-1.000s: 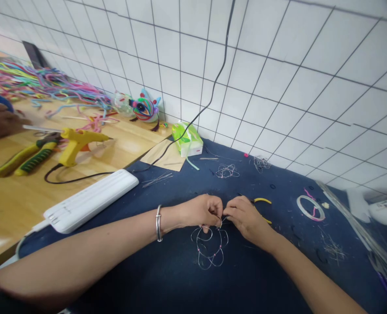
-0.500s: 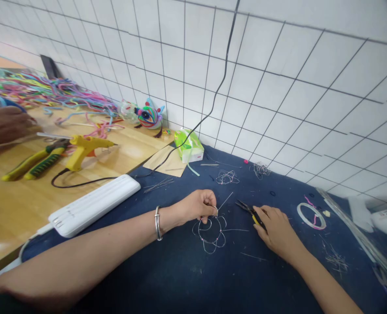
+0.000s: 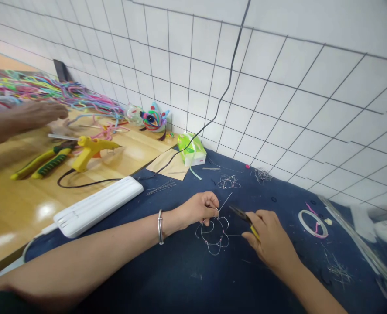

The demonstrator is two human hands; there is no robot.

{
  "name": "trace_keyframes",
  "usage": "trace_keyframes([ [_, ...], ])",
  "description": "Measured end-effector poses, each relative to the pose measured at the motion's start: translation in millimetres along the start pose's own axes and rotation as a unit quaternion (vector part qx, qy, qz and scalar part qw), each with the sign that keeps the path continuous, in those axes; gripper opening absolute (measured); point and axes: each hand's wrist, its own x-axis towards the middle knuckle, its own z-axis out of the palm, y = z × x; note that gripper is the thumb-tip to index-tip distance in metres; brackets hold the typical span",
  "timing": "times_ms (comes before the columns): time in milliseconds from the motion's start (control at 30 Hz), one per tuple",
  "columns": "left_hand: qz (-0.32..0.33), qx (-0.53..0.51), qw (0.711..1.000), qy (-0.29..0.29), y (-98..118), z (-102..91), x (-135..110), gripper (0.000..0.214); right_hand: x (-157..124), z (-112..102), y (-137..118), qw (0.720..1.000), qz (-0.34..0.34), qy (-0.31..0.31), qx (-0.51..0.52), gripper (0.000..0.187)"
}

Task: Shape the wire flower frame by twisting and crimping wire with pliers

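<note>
My left hand (image 3: 200, 209) pinches the upper edge of a flower-shaped wire frame (image 3: 214, 242), a thin ring with looped petals. One straight wire end (image 3: 226, 201) sticks up past the fingertips, and another runs out to the right toward the other hand. My right hand (image 3: 268, 233) is closed around yellow-and-black needle-nose pliers (image 3: 241, 213), whose dark jaws point left toward the upright wire end without touching it. Whether the jaws are apart I cannot make out.
Behind lie another wire flower (image 3: 227, 182) and a wire tangle (image 3: 262, 175). To the right are a white ring (image 3: 311, 224) and wire scraps (image 3: 339, 270). Leftward are a power strip (image 3: 98, 207), glue gun (image 3: 90, 152), larger pliers (image 3: 46, 162), and a co-worker's hand (image 3: 42, 113).
My right hand has lifted the pliers and brought them left, closer to the wire flower. My left hand keeps its pinch. The co-worker's hand has reached farther right over the wooden table.
</note>
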Motion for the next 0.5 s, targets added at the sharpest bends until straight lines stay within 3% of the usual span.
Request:
trace_keyframes([
  [167,0.012,-0.004,0.999,0.033,-1,0.7,1,0.023,7,-16,-31,0.996,-0.063,0.036,-0.05,0.031],
  [500,-0.01,-0.037,0.998,0.052,-1,6.4,-2,0.023,2,-12,-37,0.986,-0.119,0.044,-0.108,0.04],
])
